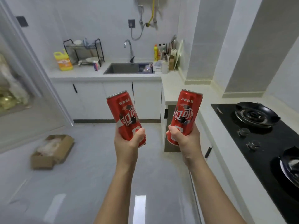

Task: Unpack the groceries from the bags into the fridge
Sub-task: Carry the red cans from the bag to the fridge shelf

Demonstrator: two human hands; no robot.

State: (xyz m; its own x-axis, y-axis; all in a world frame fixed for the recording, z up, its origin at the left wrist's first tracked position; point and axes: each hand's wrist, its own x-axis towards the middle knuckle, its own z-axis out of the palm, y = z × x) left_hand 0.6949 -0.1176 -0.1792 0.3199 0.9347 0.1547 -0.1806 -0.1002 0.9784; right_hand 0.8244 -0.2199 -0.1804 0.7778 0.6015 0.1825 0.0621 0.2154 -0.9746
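Red left can point(125, 113) clasped low in left grip point(129, 143), right can point(186, 113) likewise in right grip point(186, 141). Both near upright, mid-air above floor point(80, 159); one per grip probably saves trip. Fridge out of view.

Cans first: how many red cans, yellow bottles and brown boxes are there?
Red cans: 2, left can in the left hand, right can in the right hand.
Yellow bottles: 2, big jug by the rack, slim bottle right of the sink.
Brown boxes: 1, cardboard box on the floor.
Total: 5.
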